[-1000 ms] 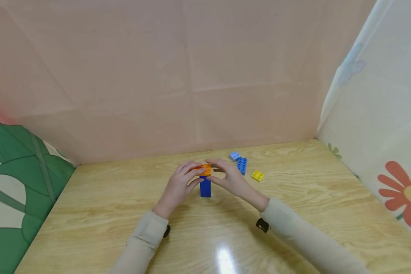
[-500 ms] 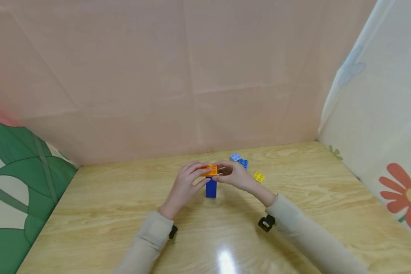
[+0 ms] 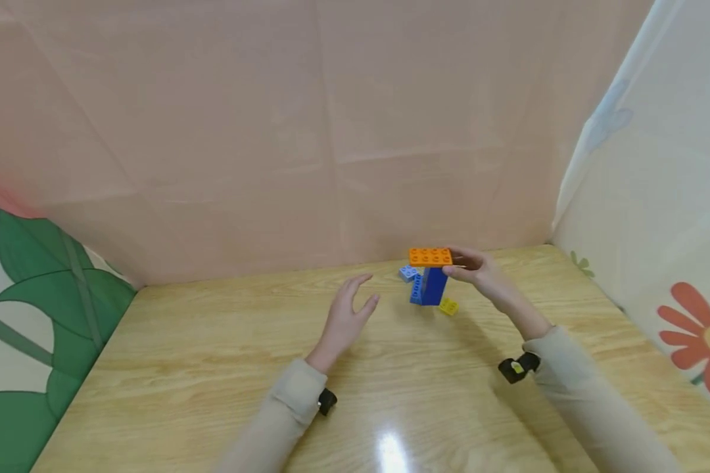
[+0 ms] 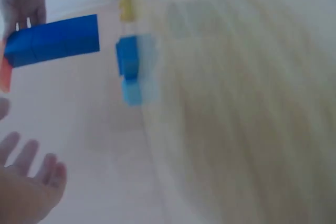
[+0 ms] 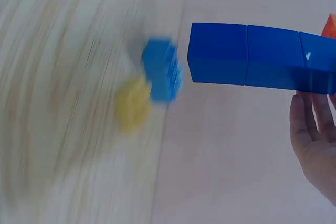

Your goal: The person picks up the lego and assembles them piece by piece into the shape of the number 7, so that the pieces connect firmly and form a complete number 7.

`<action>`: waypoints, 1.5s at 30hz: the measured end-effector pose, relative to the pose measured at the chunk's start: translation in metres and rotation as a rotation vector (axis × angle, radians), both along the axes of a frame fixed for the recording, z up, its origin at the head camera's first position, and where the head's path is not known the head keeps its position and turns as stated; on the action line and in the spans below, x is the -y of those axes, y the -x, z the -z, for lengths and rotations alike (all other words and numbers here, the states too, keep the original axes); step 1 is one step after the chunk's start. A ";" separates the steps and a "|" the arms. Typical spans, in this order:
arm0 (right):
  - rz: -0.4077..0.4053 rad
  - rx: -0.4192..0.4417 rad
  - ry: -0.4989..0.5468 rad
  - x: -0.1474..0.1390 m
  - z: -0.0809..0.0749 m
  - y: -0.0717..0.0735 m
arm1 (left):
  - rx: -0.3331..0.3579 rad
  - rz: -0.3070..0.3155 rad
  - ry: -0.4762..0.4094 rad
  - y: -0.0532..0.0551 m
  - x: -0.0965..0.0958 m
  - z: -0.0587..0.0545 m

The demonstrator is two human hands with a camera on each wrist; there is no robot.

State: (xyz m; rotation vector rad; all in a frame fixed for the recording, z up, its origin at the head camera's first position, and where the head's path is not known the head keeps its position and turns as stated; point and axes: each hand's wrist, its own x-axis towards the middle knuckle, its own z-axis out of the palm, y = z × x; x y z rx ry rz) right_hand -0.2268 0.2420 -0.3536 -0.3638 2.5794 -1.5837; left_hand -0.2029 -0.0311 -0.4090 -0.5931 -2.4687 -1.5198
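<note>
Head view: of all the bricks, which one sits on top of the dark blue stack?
The orange brick. It caps the dark blue stack held by the right hand; every other visible brick is blue or yellow.

Blue column point(image 3: 434, 288): smooth plastic, we see, at the right grip point(image 3: 490, 279).
Orange brick point(image 3: 430, 257): studded plastic, same grip.
Counter point(image 3: 213, 328): wood-grained, glossy nearer us than the grip.
Sleeve point(image 3: 594, 397): matt cloth behind the grip.
</note>
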 end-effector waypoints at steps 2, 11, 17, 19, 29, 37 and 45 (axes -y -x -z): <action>0.030 0.007 -0.018 -0.018 0.002 0.002 | 0.115 0.022 0.006 0.001 -0.007 0.005; 0.080 0.076 -0.064 -0.076 0.020 0.009 | 0.313 0.114 0.032 0.009 -0.034 0.019; 0.071 0.057 -0.047 -0.092 0.029 0.008 | 0.395 0.077 -0.031 0.014 -0.048 0.022; 0.058 0.051 -0.043 -0.094 0.031 0.008 | 0.397 0.074 -0.035 0.015 -0.051 0.024; -0.010 0.052 -0.054 -0.085 0.033 0.008 | 0.425 0.072 0.019 0.017 -0.058 0.025; -0.058 0.021 -0.087 -0.072 0.031 0.009 | 0.474 0.043 0.060 0.023 -0.063 0.025; -0.072 0.058 -0.059 -0.060 0.035 0.009 | 0.470 0.061 0.090 0.029 -0.059 0.029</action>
